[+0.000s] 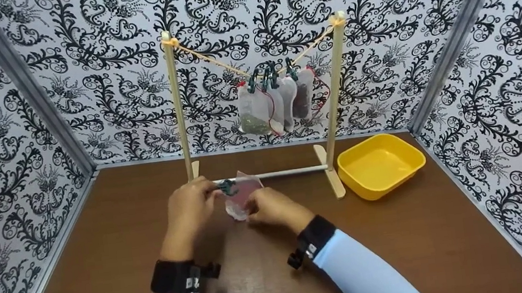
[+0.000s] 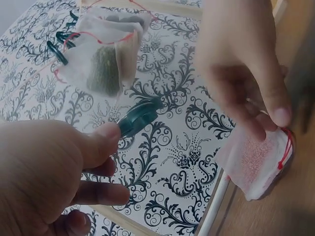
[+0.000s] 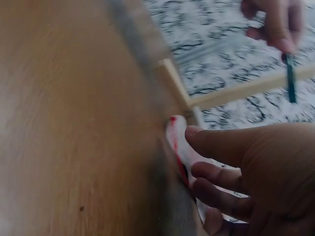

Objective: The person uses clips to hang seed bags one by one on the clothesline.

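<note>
My left hand (image 1: 189,206) pinches a dark green clip (image 2: 140,117) between thumb and fingers, its free end pointing away from the hand. Close by on the right, my right hand (image 1: 274,207) holds a small white mesh drawstring pouch (image 2: 256,160) with pinkish contents and a red cord. The pouch is above the table in front of the rack's white bottom bar (image 1: 288,172). In the head view the clip overlaps the pouch's left side, but the left wrist view shows the two apart. Thumb and fingertips of the right hand are at the pouch in the right wrist view (image 3: 179,142).
Several filled mesh pouches (image 1: 253,111) hang by green clips from a sagging orange string (image 1: 215,61) tied between two wooden posts (image 1: 335,90). A yellow basin (image 1: 382,165) stands right of the rack on the brown table (image 1: 121,248). Patterned walls enclose the table.
</note>
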Available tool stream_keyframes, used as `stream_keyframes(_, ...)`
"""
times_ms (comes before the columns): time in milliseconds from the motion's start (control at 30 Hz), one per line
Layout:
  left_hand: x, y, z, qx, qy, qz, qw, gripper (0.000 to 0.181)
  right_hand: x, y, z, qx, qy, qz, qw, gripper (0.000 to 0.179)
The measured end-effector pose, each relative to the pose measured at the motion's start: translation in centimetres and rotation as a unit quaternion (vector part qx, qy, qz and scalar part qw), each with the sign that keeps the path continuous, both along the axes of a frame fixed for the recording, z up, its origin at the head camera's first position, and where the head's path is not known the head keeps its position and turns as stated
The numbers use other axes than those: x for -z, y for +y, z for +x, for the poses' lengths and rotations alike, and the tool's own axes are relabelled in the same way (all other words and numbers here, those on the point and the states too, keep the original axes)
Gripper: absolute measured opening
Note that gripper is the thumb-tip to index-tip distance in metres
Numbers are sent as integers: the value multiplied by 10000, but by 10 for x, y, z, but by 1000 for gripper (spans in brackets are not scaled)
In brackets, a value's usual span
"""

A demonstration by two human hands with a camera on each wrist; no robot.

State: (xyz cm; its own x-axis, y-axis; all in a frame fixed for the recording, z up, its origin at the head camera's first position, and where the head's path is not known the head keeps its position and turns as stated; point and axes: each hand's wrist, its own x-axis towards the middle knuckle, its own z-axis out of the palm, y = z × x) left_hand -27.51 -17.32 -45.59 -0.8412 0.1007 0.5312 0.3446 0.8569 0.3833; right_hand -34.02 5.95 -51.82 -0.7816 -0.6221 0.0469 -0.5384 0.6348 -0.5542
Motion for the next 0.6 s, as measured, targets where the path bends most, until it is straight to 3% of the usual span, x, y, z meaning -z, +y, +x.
stream_keyframes(100,3,-3,-1,-55,114,-43,9999,8,-1,-12,2,64,592,638,9962,23)
stream_keyframes(267,5,-4,-3,-148,210,25,9997,9,1,-26,9,213,1391,1390,9802,30)
stream_keyframes(600,6,-8,-5,-516,279,232,9980,9,7,-30,13,-282,2556,1881,9479,10)
